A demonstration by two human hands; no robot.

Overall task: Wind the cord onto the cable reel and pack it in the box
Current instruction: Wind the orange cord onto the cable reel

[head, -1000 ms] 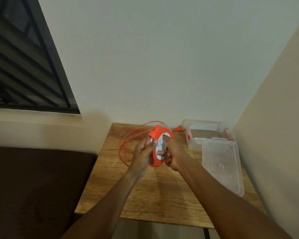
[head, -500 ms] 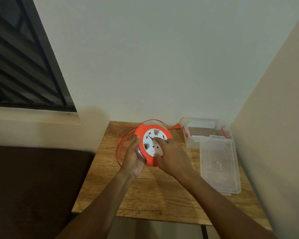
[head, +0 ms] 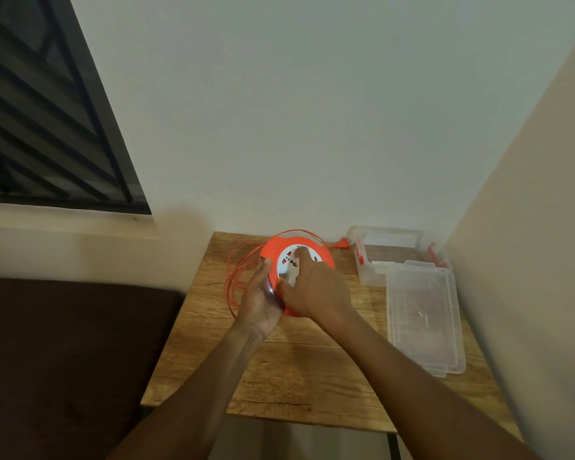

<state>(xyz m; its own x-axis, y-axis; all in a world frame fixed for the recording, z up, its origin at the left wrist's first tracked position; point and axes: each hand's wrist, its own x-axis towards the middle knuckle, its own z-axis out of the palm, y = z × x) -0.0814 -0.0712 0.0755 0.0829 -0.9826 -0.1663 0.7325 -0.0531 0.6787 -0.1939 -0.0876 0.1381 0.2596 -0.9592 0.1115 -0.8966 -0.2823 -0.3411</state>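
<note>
Hands [head: 316,290] around cable reel [head: 281,252]

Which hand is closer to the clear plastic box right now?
Right. The right hand rests on the cable reel, on the side facing the clear plastic box at the table's back right. The left hand grips the reel's far side, farther from the box.

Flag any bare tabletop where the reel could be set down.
Free: near half of the table, between the forearms and the front edge. Crowded: far left holds loose cord; right side holds the box and lid. Both hands, left hand, right hand, hold the cable reel.
</note>
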